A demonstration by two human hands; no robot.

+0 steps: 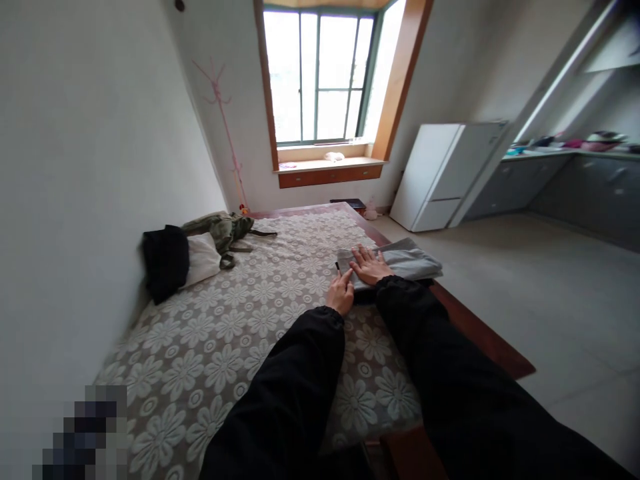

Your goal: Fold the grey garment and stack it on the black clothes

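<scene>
A folded light grey garment [413, 259], perhaps trousers, lies near the right edge of the bed, on top of something black [364, 296] that mostly hides beneath it. My right hand [371, 267] rests flat on the grey cloth with its fingers spread. Just left of it, my left hand [341, 293] touches the garment's near left edge, index finger stretched out and the other fingers partly bent. A small black strip sticks out at that corner. Black sleeves cover both my arms.
A patterned floral cover [260, 320] spreads over the bed with its reddish wooden edge [480, 333]. Black clothing [166, 263], a white cloth [203, 259] and a camouflage backpack [223, 230] lie by the left wall. Beyond stand a pink coat rack [230, 133] and a white fridge [445, 173].
</scene>
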